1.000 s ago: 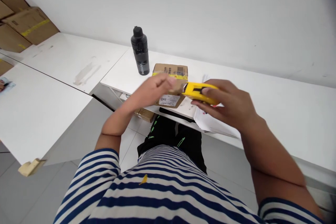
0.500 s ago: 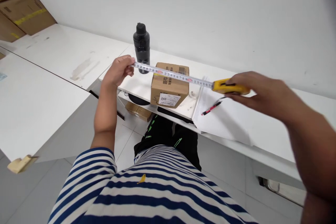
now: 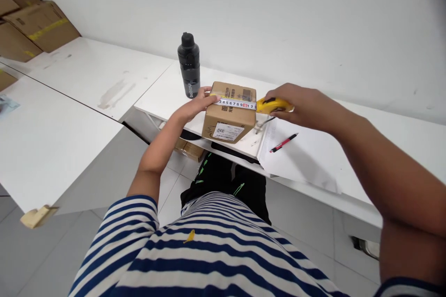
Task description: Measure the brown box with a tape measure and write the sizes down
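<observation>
White desk point(image 3: 163, 95), cardboard box point(image 3: 228, 123) at its edge.
My left hand point(image 3: 193, 106) pins the tape point(image 3: 237, 103) on the box; my right hand point(image 3: 303, 104) clasps its yellow case point(image 3: 273, 105). Seems springy: hold both ends.

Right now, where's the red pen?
In the head view, the red pen lies on white paper, right of the brown cardboard box, near the right hand.

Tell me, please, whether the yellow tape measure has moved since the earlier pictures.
Yes. The tape measure in the right hand has come leftward, from over the red pen to the right edge of the cardboard box.
</observation>
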